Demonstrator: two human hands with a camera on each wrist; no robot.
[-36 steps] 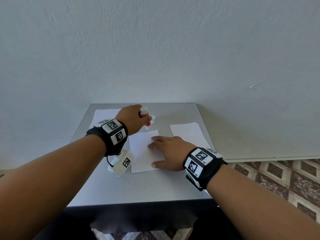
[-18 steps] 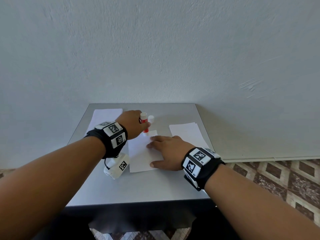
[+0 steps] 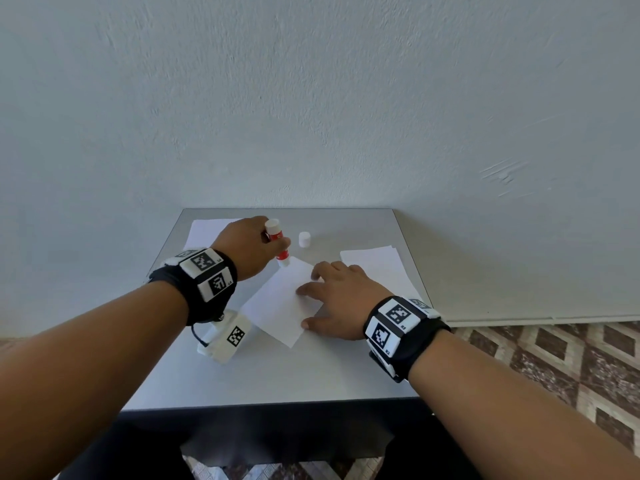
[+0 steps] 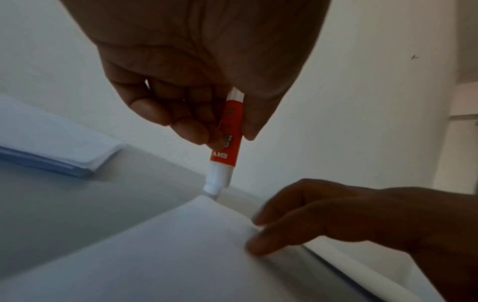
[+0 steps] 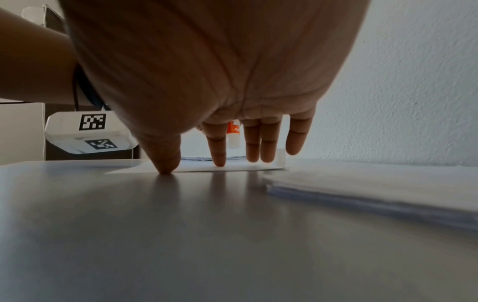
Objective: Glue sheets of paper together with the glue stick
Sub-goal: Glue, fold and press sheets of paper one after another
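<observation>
Grey table (image 3: 311, 372), left hand (image 3: 247, 245) gripping glue stick (image 3: 278, 242) at sheet (image 3: 277, 306) corner; right hand (image 3: 341, 299) flat on sheet

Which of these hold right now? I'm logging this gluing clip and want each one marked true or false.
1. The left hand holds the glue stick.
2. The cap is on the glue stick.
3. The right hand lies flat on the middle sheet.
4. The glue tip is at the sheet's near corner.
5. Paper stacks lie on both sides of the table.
1. True: the left hand grips the glue stick.
2. False: the cap stands apart on the table.
3. True: the right hand presses straight fingers on the middle sheet.
4. False: the tip meets the sheet's far corner.
5. True: a left stack and a right stack.
</observation>
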